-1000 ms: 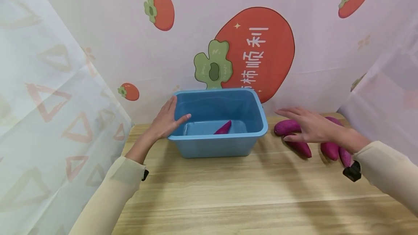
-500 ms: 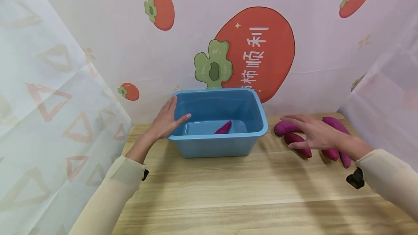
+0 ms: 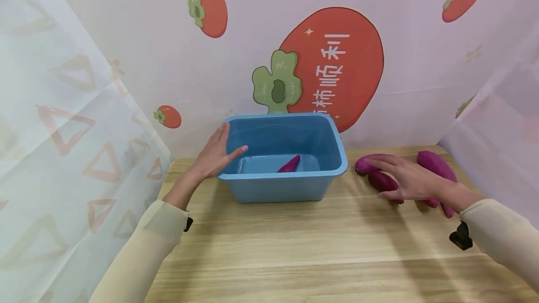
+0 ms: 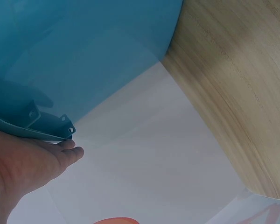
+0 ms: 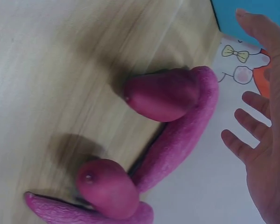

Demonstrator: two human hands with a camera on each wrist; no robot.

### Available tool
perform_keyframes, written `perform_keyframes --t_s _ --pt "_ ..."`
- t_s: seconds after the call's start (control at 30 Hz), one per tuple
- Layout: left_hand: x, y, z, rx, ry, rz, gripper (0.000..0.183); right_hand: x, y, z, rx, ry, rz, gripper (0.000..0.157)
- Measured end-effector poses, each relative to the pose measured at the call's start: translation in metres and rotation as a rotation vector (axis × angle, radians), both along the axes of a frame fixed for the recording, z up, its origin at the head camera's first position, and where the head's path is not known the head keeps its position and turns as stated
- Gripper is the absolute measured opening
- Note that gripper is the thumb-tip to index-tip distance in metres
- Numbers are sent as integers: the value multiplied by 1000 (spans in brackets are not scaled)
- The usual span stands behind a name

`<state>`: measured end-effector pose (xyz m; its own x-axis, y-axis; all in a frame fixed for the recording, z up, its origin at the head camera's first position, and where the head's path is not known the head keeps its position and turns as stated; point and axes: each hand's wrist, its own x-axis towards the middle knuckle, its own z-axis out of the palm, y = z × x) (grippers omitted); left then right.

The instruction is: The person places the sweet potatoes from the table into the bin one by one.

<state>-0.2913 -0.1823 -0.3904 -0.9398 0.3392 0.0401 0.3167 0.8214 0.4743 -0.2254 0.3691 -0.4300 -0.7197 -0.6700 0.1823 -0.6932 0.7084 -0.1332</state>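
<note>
A light blue plastic tub [image 3: 278,188] stands on the wooden table with one purple sweet potato [image 3: 290,164] lying in it. My left hand [image 3: 214,155] rests on the tub's left rim, fingers extended and thumb reaching over the inside; the left wrist view shows its fingertips just under the rim. To the right, my right hand [image 3: 410,180] hovers with spread fingers over several purple sweet potatoes. Nearest its thumb is a dark, stubby one [image 5: 161,95], lying against a long curved one [image 5: 177,144]. Another stubby one [image 5: 109,186] and a slim one [image 5: 60,208] lie beside these, partly hidden in the head view.
The wooden table [image 3: 269,247] reaches to a white back wall sheet [image 3: 404,60] printed with persimmons. Similar sheets hang on the left side [image 3: 113,125] and right side [image 3: 505,120].
My right hand has shifted slightly right and nearer to me, lowering toward the sweet potatoes, fingers still spread. The left hand and the tub have kept their places; the head view has shifted slightly.
</note>
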Motion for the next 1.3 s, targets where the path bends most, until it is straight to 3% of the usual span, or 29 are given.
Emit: perform_keyframes --t_s 0.57,0.83,1.1,1.3 --pt "1 1 1 8 -9 4 106 6 11 -23 33 -16 -36 90" --pt "1 0 1 16 -11 6 106 7 15 -27 28 16 13 90" --pt "0 0 0 21 -10 9 106 6 22 -40 27 -82 -39 92" --pt "0 0 0 19 -13 9 106 4 26 -49 22 -61 -33 93"
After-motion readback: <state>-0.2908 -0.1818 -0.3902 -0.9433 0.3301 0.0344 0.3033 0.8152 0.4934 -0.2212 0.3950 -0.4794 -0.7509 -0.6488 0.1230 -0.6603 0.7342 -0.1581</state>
